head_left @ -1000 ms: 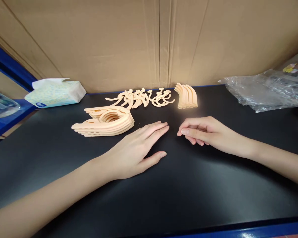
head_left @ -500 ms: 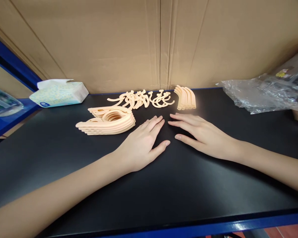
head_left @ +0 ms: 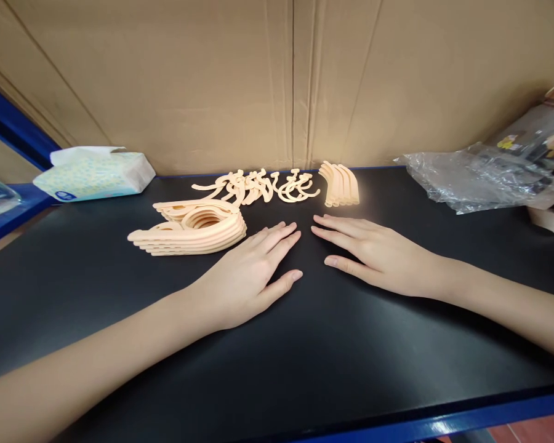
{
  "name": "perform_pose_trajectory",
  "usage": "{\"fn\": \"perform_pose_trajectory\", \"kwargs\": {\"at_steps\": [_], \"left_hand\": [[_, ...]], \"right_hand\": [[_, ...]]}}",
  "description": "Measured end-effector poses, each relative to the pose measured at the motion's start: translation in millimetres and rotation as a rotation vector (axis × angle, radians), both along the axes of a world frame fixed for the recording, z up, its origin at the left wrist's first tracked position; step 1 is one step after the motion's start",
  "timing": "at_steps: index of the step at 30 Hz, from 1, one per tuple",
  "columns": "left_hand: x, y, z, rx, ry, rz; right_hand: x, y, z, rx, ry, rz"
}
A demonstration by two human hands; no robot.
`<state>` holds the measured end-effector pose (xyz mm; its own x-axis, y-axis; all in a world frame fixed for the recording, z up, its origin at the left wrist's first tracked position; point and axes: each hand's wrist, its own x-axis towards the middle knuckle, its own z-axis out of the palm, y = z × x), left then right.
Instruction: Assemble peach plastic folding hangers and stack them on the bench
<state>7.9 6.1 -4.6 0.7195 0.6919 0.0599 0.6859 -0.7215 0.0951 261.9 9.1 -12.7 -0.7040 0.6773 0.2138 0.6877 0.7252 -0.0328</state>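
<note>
My left hand [head_left: 253,274] lies palm down on the black tabletop [head_left: 305,369], fingers stretched out and holding nothing. Just beyond its left side is a stack of several peach plastic hanger bodies [head_left: 189,237], each with a rounded opening. Across a small gap, my right hand [head_left: 373,252] also rests palm down, open, with thumb and fingers apart. Along the back of the table lies a loose pile of peach hanger hooks [head_left: 253,186]. To the right of the hooks, several curved peach arm pieces [head_left: 339,183] sit side by side, a little beyond my right fingertips.
A tissue pack [head_left: 95,174] sits at the back left beside a blue frame post [head_left: 13,123]. Clear plastic bags [head_left: 471,175] lie crumpled at the back right. A cardboard wall [head_left: 203,86] closes off the far edge.
My left hand has shifted slightly left and toward me; the right hand stays nearly in place. The view has turned slightly, moving the background objects a little left.
</note>
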Motion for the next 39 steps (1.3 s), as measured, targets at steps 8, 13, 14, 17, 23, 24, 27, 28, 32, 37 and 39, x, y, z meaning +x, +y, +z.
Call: {"fn": "perform_pose_trajectory", "kwargs": {"at_steps": [8,13,14,17,23,24,27,28,32,37,39], "left_hand": [[-0.7,-0.3,0.5,-0.001,0.016,0.004],[-0.9,-0.4,-0.5,0.011,0.001,-0.002],[-0.7,-0.3,-0.6,0.009,0.003,-0.003],[0.0,-0.3,-0.2,-0.003,0.021,0.0],[-0.4,0.2,0.8,-0.006,0.01,0.002],[-0.5,0.3,0.6,-0.009,0.007,0.001],[-0.2,0.8,0.1,-0.016,-0.014,-0.001],[-0.1,0.8,0.0,-0.018,-0.022,0.0],[0.1,0.4,0.8,-0.026,-0.029,-0.006],[-0.3,-0.6,1.9,-0.022,-0.041,-0.01],[0.1,-0.9,2.4,-0.016,-0.036,-0.01]], "right_hand": [[11.5,17.4,8.3,0.179,0.186,-0.232],[32.9,42.5,7.5,0.106,0.238,-0.429],[35.2,45.7,6.4,0.071,0.241,-0.452],[36.4,49.4,3.7,-0.007,0.251,-0.478],[33.6,48.9,2.0,-0.044,0.288,-0.449],[34.3,50.2,1.6,-0.045,0.306,-0.445],[37.4,56.8,-1.1,-0.075,0.457,-0.455],[38.3,59.5,-2.4,-0.095,0.533,-0.476],[40.2,70.0,-5.7,-0.151,0.77,-0.607],[40.2,82.8,2.1,-0.115,0.698,-0.676],[39.9,89.0,6.8,-0.132,0.619,-0.725]]}}
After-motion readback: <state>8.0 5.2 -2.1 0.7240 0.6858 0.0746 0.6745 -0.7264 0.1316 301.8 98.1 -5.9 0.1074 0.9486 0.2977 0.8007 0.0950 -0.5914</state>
